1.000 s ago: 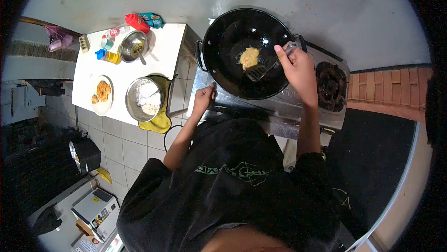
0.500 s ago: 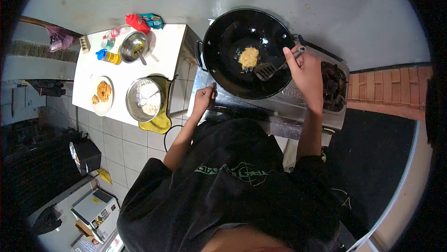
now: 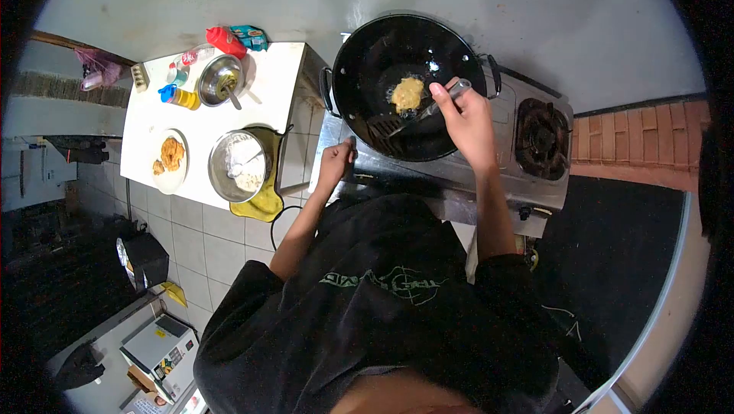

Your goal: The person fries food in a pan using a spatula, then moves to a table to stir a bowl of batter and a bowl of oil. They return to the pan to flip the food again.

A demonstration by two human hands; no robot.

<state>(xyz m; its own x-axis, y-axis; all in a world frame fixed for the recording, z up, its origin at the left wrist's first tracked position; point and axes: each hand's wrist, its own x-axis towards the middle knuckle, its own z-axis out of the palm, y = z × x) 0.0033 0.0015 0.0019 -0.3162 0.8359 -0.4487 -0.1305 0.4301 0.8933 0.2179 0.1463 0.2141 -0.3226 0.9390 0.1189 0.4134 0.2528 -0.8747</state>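
Over the right side of a black wok [image 3: 382, 47], my right hand [image 3: 468, 125] is closed round the handle of a slotted spatula [image 3: 388, 125]. The spatula's dark blade lies low in the wok, on the side nearer my body. Left of my right hand, a golden piece of frying batter [image 3: 407, 95] sits in bubbling oil. My left hand [image 3: 335, 163] has its fingers curled at the front left corner of the gas stove [image 3: 508, 155], below the wok's left handle. What those fingers grip, if anything, is hidden.
An uncovered burner [image 3: 541, 137] is right of the wok. On the white table [image 3: 264, 100] at left stand a steel bowl of white batter [image 3: 243, 163], a smaller steel bowl [image 3: 220, 81], a plate of fried pieces [image 3: 170, 160], a yellow bottle [image 3: 180, 96] and packets [image 3: 227, 41].
My right hand has moved left and slightly toward my body, carrying the spatula. Its blade has shifted from right of the batter to below it. My left hand stays put.
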